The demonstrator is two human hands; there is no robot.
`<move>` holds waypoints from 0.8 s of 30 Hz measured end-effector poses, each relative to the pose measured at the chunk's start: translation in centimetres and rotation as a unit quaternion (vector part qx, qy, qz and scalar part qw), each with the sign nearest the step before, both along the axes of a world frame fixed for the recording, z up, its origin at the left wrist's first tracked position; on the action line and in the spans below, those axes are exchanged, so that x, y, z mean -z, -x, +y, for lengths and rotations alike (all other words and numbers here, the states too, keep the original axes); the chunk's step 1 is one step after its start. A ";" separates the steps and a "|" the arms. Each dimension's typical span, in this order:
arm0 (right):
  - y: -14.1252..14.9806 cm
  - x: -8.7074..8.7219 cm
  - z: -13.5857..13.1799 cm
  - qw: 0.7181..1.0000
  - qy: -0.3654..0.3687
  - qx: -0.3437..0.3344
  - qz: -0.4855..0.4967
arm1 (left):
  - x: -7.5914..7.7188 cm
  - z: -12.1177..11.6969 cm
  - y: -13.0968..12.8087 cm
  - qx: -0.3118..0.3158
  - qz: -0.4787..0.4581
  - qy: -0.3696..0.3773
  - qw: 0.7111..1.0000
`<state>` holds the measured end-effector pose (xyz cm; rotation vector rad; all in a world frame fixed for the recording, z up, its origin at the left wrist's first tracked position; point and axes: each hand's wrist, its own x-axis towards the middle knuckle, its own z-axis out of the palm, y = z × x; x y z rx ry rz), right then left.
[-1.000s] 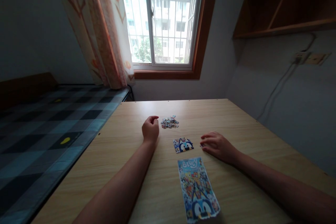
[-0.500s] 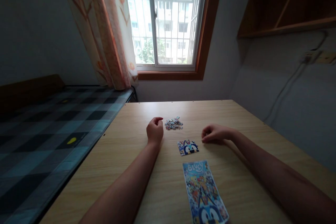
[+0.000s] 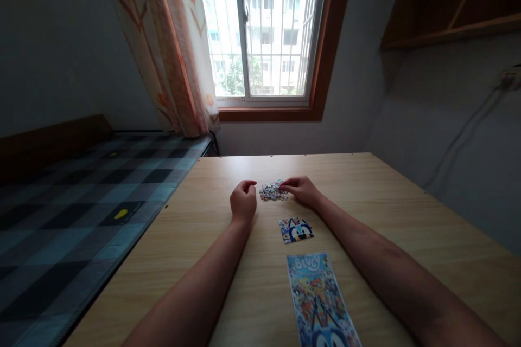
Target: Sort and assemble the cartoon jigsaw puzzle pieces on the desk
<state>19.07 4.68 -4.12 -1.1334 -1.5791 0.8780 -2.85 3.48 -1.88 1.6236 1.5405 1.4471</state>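
A loose pile of small jigsaw puzzle pieces (image 3: 272, 191) lies toward the far side of the table. My right hand (image 3: 300, 190) reaches its right edge, fingertips pinched together on a puzzle piece there. Just left of the pile rests my left hand (image 3: 243, 200), fingers curled closed; whatever may be inside is hidden. Nearer to me is a joined section of puzzle (image 3: 296, 230) showing a blue cartoon dog's face and ears. Below it lies a tall picture sheet (image 3: 319, 298) titled "Bluey", with the same dog at its lower end, cut off by the frame.
The pale wooden table (image 3: 195, 293) extends to the wall under a window (image 3: 277, 38). A bed with a checked cover (image 3: 134, 190) stands on the left, beside a flowered curtain (image 3: 175, 65). A wooden shelf (image 3: 451, 32) hangs at upper right.
My right hand has moved left and away from me, from beside the joined section to the pile. My left hand stays by the pile. The view has turned slightly left.
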 end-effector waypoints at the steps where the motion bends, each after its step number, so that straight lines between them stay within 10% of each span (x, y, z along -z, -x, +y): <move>1: -0.1 0.1 0.0 0.999 -0.019 0.016 -0.028 | 0.0 0.0 0.0 0.001 0.000 0.001 1.000; 9: -1.3 0.0 0.1 0.981 -0.069 0.179 -0.040 | -0.3 -0.2 -0.1 0.004 0.008 0.004 1.000; 24: -1.9 -0.5 -6.3 1.000 0.007 0.028 -0.002 | -0.8 -2.9 -1.4 0.147 0.191 -0.131 0.962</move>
